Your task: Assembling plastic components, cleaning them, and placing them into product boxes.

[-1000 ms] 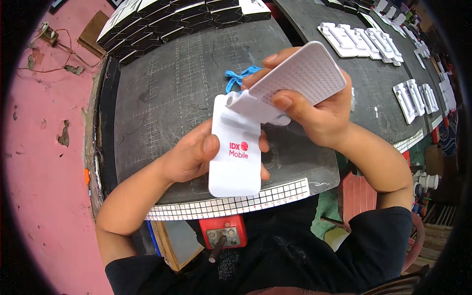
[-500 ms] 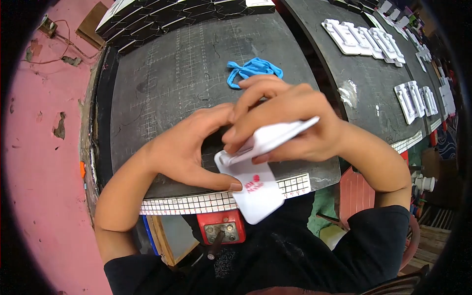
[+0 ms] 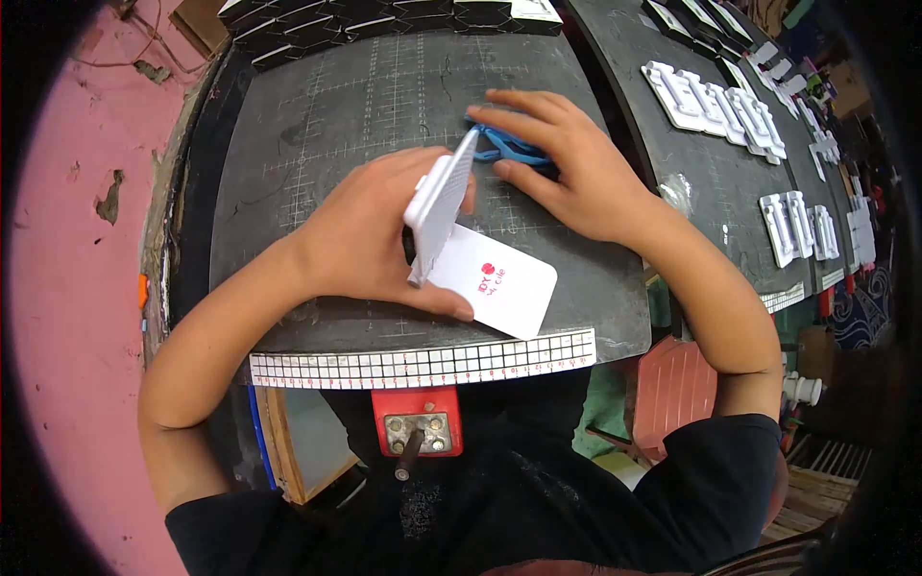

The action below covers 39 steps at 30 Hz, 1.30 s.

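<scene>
A white folding phone stand (image 3: 507, 282) is in my left hand (image 3: 370, 230), near the front of the dark work table. Its flat plate with red print lies low, and my left thumb presses on that plate's near corner. The hinged upper panel (image 3: 445, 202) stands steeply tilted, a grey ribbed face toward the right, with my left fingers behind it. My right hand (image 3: 586, 173) reaches over a crumpled blue cloth (image 3: 514, 147), thumb and fingers apart on either side of it. The fingertips seem to touch the cloth, which partly hides beneath the hand.
Stacked black-and-white boxes (image 3: 384, 21) line the table's far edge. A white gridded ruler strip (image 3: 423, 366) runs along the near edge, above a red clamp-like fitting (image 3: 416, 408). On the right-hand table lie rows of similar white stands (image 3: 713, 106) and a clear plastic scrap (image 3: 676, 192).
My right hand has left the stand and moved away to the blue cloth. My left hand keeps the stand, now turned and farther from the table's edge, its panel raised more upright.
</scene>
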Motion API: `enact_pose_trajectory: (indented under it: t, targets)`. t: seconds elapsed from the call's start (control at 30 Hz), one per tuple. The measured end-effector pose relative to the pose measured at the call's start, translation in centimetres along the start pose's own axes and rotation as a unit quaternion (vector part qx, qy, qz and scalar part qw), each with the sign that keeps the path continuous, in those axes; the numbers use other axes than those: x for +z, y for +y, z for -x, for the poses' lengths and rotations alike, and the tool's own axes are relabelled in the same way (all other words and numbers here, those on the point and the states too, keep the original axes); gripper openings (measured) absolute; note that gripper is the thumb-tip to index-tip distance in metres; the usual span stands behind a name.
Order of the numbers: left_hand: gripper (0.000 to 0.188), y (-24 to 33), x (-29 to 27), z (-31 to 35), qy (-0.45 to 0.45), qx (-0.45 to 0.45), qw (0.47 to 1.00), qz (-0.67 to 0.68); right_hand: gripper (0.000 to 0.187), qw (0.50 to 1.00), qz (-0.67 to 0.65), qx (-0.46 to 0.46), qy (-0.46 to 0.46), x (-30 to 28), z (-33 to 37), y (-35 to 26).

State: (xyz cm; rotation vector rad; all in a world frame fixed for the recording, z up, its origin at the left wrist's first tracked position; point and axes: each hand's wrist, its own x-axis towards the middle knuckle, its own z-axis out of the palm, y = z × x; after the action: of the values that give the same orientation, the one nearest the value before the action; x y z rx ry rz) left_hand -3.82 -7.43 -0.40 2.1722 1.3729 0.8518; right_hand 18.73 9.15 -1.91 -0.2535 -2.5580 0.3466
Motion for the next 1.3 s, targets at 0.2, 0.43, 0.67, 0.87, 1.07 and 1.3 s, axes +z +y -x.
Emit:
enact_pose_trajectory:
  t: [0.2, 0.43, 0.67, 0.87, 1.07, 1.3]
  targets:
    - [0.077, -0.2, -0.2, 1.0, 0.007, 0.083, 0.996, -0.042, 0.034, 0.988, 0.066, -0.048, -0.130, -1.3, -2.7, 0.2]
    - [0.066, -0.7, -1.2, 1.7, 0.014, 0.056, 0.998, -0.034, 0.030, 0.990, -0.130, -0.006, -0.047, -1.0, -2.3, -0.7]
    - [0.067, -2.7, -1.5, 1.5, 0.003, 0.068, 0.997, -0.019, 0.030, 0.965, -0.210, -0.088, -0.127, -2.0, -1.4, -3.1]
    - [0.072, -2.7, -1.2, 1.2, 0.014, 0.050, 0.999, -0.016, 0.033, 0.982, -0.092, -0.119, -0.117, -0.6, -0.7, -4.9]
    - [0.072, -3.1, -1.0, 1.3, 0.017, 0.066, 0.998, -0.018, 0.033, 0.978, -0.069, -0.098, -0.169, -1.5, -0.6, -6.4]
    - [0.071, -2.8, -0.9, 1.7, 0.014, 0.040, 0.999, -0.032, 0.028, 0.980, -0.054, -0.078, -0.173, -1.4, -0.4, -7.4]
